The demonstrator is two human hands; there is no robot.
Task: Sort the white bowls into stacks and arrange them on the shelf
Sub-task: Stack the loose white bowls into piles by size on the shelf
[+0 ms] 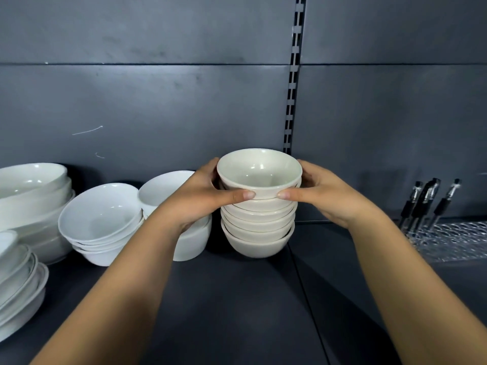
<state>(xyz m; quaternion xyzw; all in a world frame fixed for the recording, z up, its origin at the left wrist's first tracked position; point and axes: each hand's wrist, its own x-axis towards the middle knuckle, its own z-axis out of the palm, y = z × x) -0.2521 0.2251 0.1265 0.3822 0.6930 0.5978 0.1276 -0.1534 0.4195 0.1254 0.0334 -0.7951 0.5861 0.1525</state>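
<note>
On the dark shelf (237,299), both hands grip the stacked top bowl (259,171).

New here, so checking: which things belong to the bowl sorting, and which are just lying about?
Part of the job: cream bowl stack, gripped near its top by the left hand and right hand; white bowl stacks to its left; larger bowls at far left; the shelf.
Just lying about: black pens; clear pen rack.

Cool, fairly dim light comes from above, leaving small glints inside the white bowls (100,214) and soft shadows pooled behind them on the dark shelf (237,299). The centre is sharp; the pens (427,201) at right smear, and wide-angle distortion bends the edges.
</note>
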